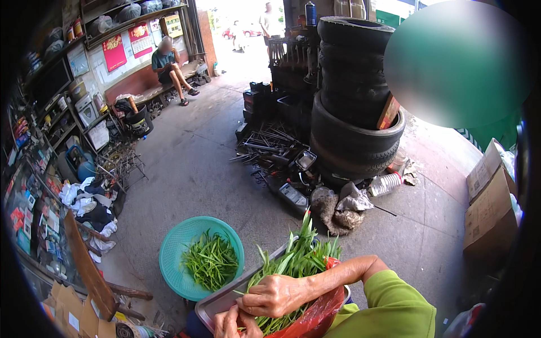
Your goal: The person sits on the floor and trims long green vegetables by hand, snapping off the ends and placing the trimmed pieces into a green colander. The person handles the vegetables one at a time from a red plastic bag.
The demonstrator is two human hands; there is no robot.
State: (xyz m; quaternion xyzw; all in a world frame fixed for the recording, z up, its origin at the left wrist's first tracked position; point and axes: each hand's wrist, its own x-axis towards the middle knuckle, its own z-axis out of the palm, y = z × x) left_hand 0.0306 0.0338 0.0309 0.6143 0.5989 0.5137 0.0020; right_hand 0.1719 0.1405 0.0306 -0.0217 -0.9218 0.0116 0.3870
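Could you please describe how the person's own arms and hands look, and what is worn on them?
The right hand is bare, with no glove; I see no ring or watch. Its forearm is uncovered up to a lime-green sleeve near the elbow. The left hand is also bare, cut off by the lower edge, so its sleeve cannot be seen.

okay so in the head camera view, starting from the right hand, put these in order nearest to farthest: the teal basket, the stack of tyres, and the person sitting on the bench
From the right hand, which rests on the leafy greens in the metal tray:
1. Teal basket, just to the left on the floor.
2. Stack of tyres, ahead and to the right.
3. Seated person, far back on the left, on the bench.
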